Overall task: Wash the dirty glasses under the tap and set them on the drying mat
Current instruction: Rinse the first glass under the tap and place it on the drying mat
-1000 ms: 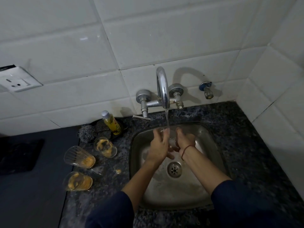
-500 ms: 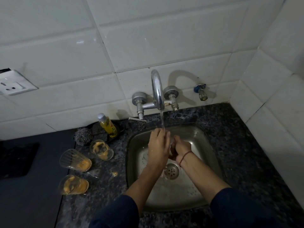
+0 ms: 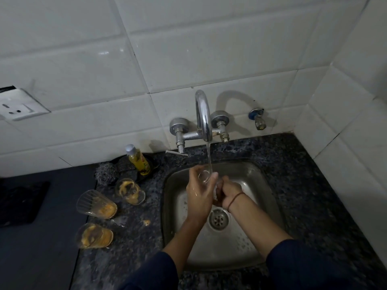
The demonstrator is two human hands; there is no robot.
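Note:
A clear glass (image 3: 204,176) is held over the steel sink (image 3: 263,208), its mouth under the stream from the chrome tap (image 3: 202,114). My left hand (image 3: 200,195) wraps around its side. My right hand (image 3: 228,193) grips its lower end from the right. Three dirty glasses with orange residue lie on their sides on the counter left of the sink: one at the back (image 3: 129,191), one in the middle (image 3: 96,205) and one nearest me (image 3: 94,236).
A yellow soap bottle (image 3: 138,160) and a steel scrubber (image 3: 105,174) sit behind the dirty glasses. A dark mat (image 3: 18,201) lies at far left. A wall socket (image 3: 18,105) and a small spare valve (image 3: 258,120) are on the tiled wall.
The hands stay under the running water and have shifted slightly; the glass mouth is now tipped up into the stream. The view has tilted up a little.

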